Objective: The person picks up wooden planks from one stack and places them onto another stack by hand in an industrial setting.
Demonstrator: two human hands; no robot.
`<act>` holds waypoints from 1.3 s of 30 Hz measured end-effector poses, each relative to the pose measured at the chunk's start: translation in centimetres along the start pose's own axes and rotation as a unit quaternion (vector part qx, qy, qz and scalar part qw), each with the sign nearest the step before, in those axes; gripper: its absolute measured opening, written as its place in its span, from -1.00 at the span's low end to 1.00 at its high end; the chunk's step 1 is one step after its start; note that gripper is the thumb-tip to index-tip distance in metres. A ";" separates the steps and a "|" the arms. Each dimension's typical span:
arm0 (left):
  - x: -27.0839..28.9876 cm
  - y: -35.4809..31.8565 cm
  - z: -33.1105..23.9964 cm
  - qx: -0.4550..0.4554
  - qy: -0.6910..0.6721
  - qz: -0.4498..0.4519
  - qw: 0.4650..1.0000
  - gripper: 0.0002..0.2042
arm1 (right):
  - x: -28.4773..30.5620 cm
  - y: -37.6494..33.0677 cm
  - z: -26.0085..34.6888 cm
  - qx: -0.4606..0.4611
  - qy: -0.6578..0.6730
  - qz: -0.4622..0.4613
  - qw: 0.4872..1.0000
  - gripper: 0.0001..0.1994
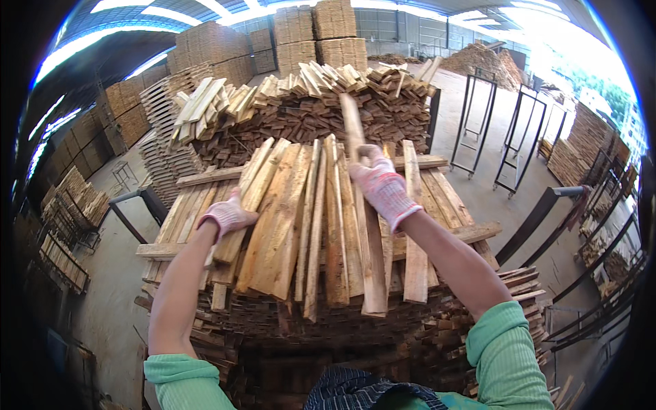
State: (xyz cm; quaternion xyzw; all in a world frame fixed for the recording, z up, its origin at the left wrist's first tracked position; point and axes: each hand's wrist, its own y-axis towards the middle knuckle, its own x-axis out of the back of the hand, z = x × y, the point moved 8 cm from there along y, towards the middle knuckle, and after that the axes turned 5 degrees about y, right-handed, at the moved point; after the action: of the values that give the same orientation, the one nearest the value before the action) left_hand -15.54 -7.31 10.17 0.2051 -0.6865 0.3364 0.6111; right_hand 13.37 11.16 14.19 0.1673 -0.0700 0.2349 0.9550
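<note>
Loose wooden boards (277, 225) lie side by side, pointing away from me, across a stack of planks. My right hand (384, 184), in a pink-and-white knit glove, is closed around a long wooden board (351, 123). Its far end rises above the others and looks blurred. My left hand (229, 215), gloved alike, rests at the left side of the loose row, thumb and fingers apart, against the outer boards. Beneath them, crosswise wooden strips (160, 251) lie over a lower layer of boards.
Behind the stack stands a large heap of short boards (301, 119). Black metal posts (547, 212) flank the stack. Wheeled metal frames (475, 123) stand on the floor at the right. Tall stacked timber bundles (294, 41) and a pile of scrap wood (482, 65) are farther back.
</note>
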 end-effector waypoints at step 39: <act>-2.0 9.8 25.7 -0.032 -0.133 0.019 0.990 -0.14 | -31.1 4.4 -1.0 -0.107 -0.411 0.171 0.889 -0.13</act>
State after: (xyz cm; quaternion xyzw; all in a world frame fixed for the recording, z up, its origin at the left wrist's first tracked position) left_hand -40.06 -19.10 5.48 0.2149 -0.7760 0.2952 0.5143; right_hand -16.00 2.01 7.93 0.1308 -0.5085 0.2960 0.7979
